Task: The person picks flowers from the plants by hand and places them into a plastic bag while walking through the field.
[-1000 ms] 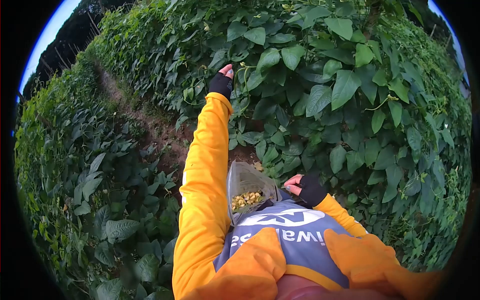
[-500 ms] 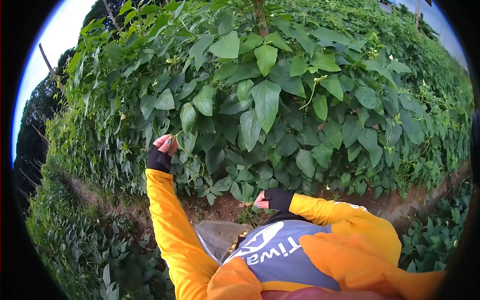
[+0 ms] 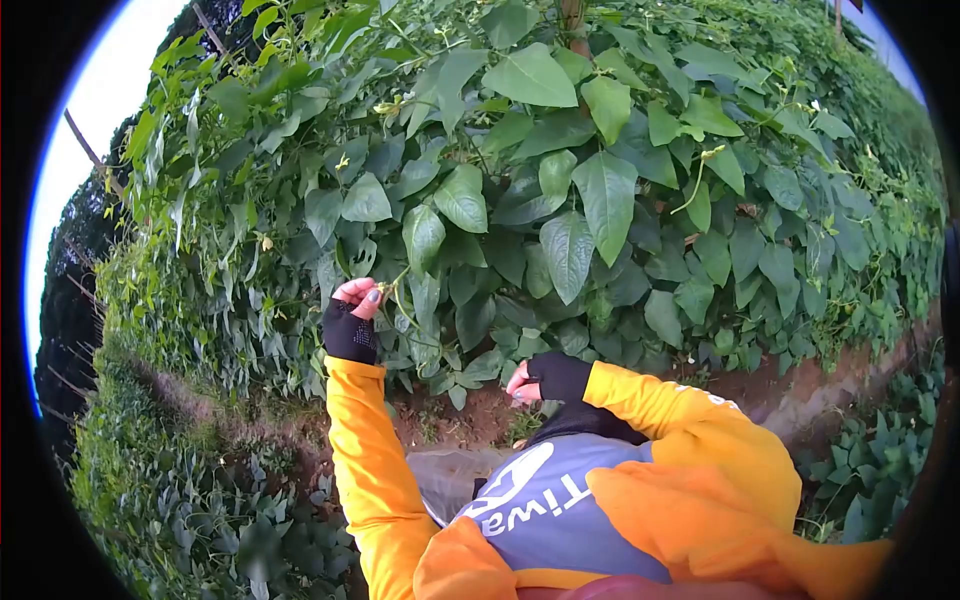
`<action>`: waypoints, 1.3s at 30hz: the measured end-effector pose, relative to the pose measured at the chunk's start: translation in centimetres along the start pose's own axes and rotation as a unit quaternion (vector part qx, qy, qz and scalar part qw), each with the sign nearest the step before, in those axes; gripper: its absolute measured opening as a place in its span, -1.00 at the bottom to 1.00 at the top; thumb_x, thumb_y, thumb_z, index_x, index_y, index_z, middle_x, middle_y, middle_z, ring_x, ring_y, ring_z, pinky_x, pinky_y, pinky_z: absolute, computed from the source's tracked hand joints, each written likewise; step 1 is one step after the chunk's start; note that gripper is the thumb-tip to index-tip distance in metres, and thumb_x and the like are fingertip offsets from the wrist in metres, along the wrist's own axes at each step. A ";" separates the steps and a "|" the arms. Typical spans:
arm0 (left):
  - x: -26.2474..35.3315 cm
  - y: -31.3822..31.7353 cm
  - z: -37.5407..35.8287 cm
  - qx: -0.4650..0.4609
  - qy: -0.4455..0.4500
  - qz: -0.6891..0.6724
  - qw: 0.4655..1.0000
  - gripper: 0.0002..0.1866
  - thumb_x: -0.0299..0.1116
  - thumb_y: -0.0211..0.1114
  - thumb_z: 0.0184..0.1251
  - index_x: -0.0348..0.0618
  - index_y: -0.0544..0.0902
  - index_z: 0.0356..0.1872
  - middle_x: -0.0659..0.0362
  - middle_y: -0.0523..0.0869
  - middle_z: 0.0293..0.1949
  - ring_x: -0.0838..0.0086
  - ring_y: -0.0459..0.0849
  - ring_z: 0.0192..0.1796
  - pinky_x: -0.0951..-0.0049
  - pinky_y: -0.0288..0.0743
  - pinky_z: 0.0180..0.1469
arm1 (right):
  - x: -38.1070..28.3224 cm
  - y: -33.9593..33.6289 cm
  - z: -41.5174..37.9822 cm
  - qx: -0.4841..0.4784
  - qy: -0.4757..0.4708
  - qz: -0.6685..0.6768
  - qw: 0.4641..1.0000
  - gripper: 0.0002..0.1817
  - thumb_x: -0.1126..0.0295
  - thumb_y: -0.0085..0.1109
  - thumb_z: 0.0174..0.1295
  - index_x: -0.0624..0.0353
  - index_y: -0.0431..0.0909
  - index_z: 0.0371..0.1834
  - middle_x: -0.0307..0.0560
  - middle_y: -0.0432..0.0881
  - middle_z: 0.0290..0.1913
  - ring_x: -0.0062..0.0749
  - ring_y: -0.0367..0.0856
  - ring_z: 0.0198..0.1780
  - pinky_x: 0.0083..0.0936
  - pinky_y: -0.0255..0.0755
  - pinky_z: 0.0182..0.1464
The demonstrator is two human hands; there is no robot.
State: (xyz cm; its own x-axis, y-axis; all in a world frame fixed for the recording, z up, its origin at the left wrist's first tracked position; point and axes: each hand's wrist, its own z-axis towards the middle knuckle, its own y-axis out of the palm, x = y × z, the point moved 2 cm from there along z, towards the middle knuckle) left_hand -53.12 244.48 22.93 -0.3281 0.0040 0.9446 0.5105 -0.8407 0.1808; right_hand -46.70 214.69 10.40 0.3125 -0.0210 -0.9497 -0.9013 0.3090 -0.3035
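Observation:
My left hand, in a black fingerless glove, reaches up to the front of the leafy bean vines. Thumb and fingers are pinched on a thin green bean stalk, which curves down to the right from the fingertips. Broad green leaves hang just beside it. Low in front of my body is my right hand, gloved the same way, with its fingers curled in. Whatever those fingers may hold is hidden. A slender pale-green pod dangles among the leaves at the right.
A wall of vines spans the view, with a wooden post rising at the top. Below runs bare brown soil with a greyish plastic sheet. Low leafy plants grow at lower left. Thin poles lean at far left.
The view has shifted, so the vines sit farther right. My left hand appears slightly right and lower, still pinching the stalk. My right hand is still curled near my body.

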 end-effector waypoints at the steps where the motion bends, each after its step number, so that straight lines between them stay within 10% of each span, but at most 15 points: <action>1: 0.3 -0.4 -0.2 0.006 0.008 0.037 0.999 -0.76 -0.58 0.35 0.11 -0.29 0.60 -0.17 0.21 0.66 -0.28 0.56 0.59 -0.23 0.60 0.44 -0.07 | -1.8 -1.6 0.4 0.012 -0.042 -0.020 0.999 -0.80 0.34 0.23 0.19 0.15 0.63 -0.15 -0.15 0.66 -0.24 -0.46 0.61 -0.16 -0.51 0.45 -0.03; 5: 2.8 -1.0 -1.2 0.034 0.054 0.148 0.987 -0.79 -0.55 0.33 0.17 -0.28 0.62 -0.15 0.22 0.67 -0.25 0.60 0.58 -0.23 0.61 0.43 -0.08 | -14.3 -11.3 -3.1 0.076 -0.138 -0.053 0.986 -0.80 0.44 0.22 0.18 0.20 0.63 -0.13 -0.09 0.63 -0.17 -0.42 0.58 -0.10 -0.49 0.44 -0.01; 10: 5.8 -1.4 -7.1 -0.001 0.014 0.215 0.977 -0.84 -0.53 0.31 0.19 -0.25 0.64 -0.19 0.25 0.66 -0.29 0.66 0.55 -0.28 0.65 0.41 -0.15 | -21.4 -22.4 -9.7 0.491 -0.190 -0.255 0.811 -0.84 0.45 0.16 0.25 0.23 0.63 -0.16 -0.22 0.63 -0.25 -0.61 0.54 -0.22 -0.62 0.40 -0.12; 18: -6.5 1.3 -21.2 -0.391 -0.153 0.456 0.784 -0.86 -0.50 0.33 -0.01 -0.17 0.67 -0.36 0.11 0.68 -0.35 0.34 0.67 -0.33 0.39 0.53 -0.24 | -15.5 -38.2 -8.5 0.294 0.095 -0.370 0.876 -0.70 0.46 0.14 0.07 0.22 0.64 -0.09 -0.12 0.69 -0.20 -0.48 0.60 -0.14 -0.52 0.45 -0.04; 24: -11.5 7.1 -27.8 -0.487 -0.154 0.641 0.573 -0.78 -0.28 0.24 0.04 -0.03 0.68 -0.26 0.03 0.70 -0.28 0.12 0.65 -0.16 0.17 0.50 -0.09 | -15.9 -40.5 -5.5 0.303 0.213 -0.576 0.728 -0.72 0.34 0.13 0.03 0.14 0.66 -0.19 -0.01 0.70 -0.23 -0.16 0.65 -0.12 -0.34 0.47 -0.02; 29: -11.6 10.7 -30.1 -0.493 -0.159 0.637 0.571 -0.78 -0.27 0.24 0.07 -0.03 0.68 -0.24 0.02 0.70 -0.28 0.12 0.65 -0.17 0.17 0.50 -0.11 | -16.9 -41.1 -4.5 0.301 0.270 -0.499 0.767 -0.70 0.21 0.05 0.08 0.12 0.65 -0.23 0.06 0.67 -0.22 -0.05 0.63 -0.15 -0.24 0.48 -0.06; 30: -11.4 11.3 -30.2 -0.496 -0.158 0.633 0.573 -0.78 -0.26 0.24 0.08 -0.03 0.68 -0.24 0.02 0.70 -0.28 0.12 0.65 -0.17 0.18 0.50 -0.11 | -15.5 -42.1 -3.7 0.354 0.184 -0.606 0.688 -0.67 0.19 0.04 0.09 0.12 0.64 -0.19 0.10 0.66 -0.16 0.00 0.62 -0.12 -0.21 0.47 -0.04; 33: -10.1 12.8 -30.5 -0.500 -0.157 0.615 0.589 -0.77 -0.25 0.24 0.10 -0.02 0.68 -0.22 0.02 0.70 -0.28 0.12 0.66 -0.18 0.18 0.51 -0.12 | -15.0 -42.2 -2.6 0.315 0.218 -0.612 0.692 -0.66 0.21 0.03 0.10 0.13 0.64 -0.16 0.11 0.64 -0.11 0.02 0.61 -0.07 -0.17 0.46 0.00; 39: -0.7 16.7 -25.6 -0.445 -0.085 0.456 0.766 -0.77 -0.33 0.25 0.17 -0.05 0.67 -0.13 0.01 0.69 -0.30 0.13 0.66 -0.21 0.26 0.51 -0.16 | -13.8 -42.5 -2.4 0.345 0.231 -0.552 0.723 -0.68 0.28 0.02 0.13 0.23 0.63 -0.17 0.14 0.64 -0.08 0.02 0.63 -0.06 -0.21 0.47 0.01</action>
State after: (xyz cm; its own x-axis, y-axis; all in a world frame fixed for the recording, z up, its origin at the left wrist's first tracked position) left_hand -64.68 216.60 18.29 -0.0098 -0.7972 0.6036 -0.3026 -0.5729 -0.7617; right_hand -13.46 199.52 36.23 0.4503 -0.8832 -0.1309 0.2350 0.2587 -0.9369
